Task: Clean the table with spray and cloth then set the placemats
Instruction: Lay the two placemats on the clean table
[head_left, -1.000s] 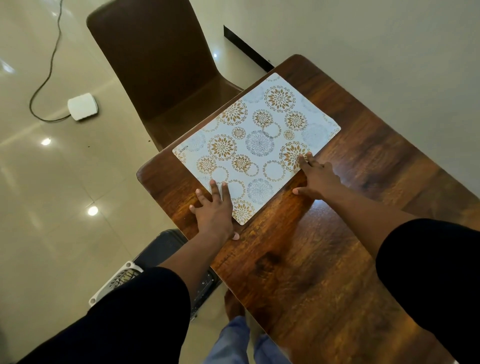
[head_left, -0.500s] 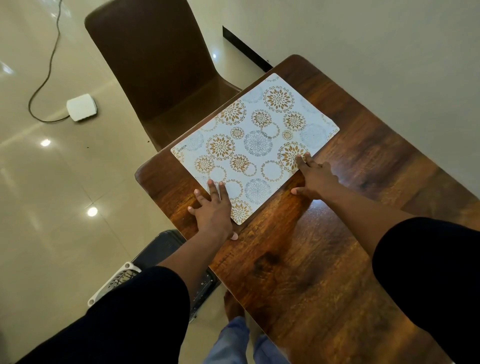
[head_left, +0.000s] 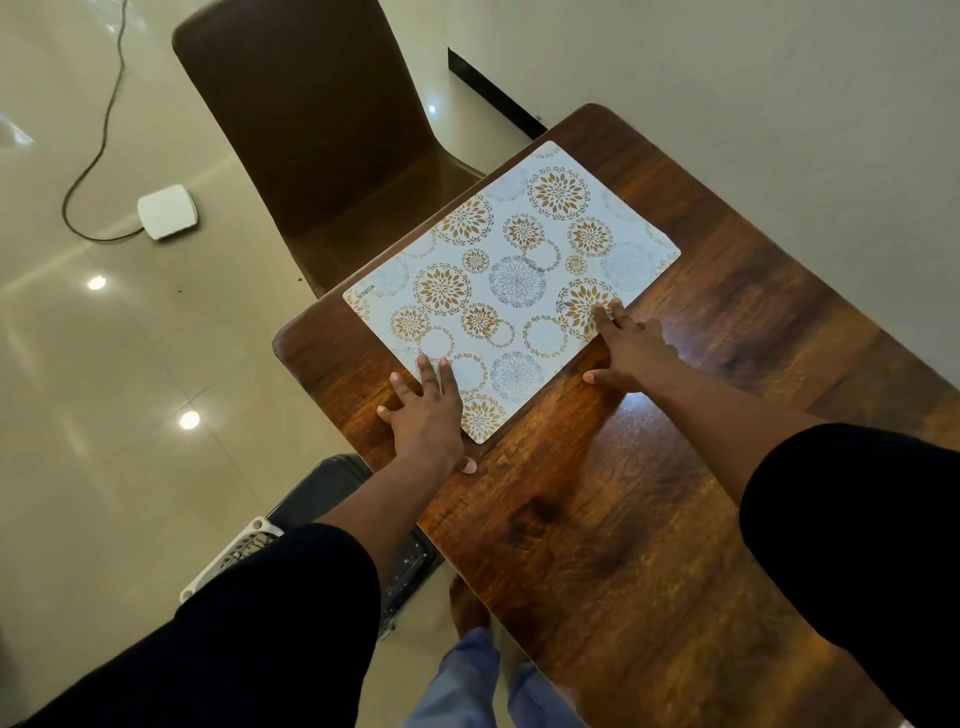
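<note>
A white placemat (head_left: 511, 283) with gold and grey flower circles lies flat on the dark wooden table (head_left: 649, 519), close to the table's far left end. My left hand (head_left: 428, 415) lies flat with its fingers spread, the fingertips pressing on the mat's near left corner. My right hand (head_left: 631, 351) rests flat at the mat's near right edge, two straight fingers on the mat and the thumb on the wood. No spray bottle or cloth is in view.
A brown chair (head_left: 311, 135) stands against the table's far left end. A white box (head_left: 167, 212) with a cable lies on the tiled floor at left. A dark crate (head_left: 332, 499) sits on the floor under my left arm. A wall runs along the table's right side.
The placemat has slid very slightly to the left under both hands. Both hands stay flat on its near edge.
</note>
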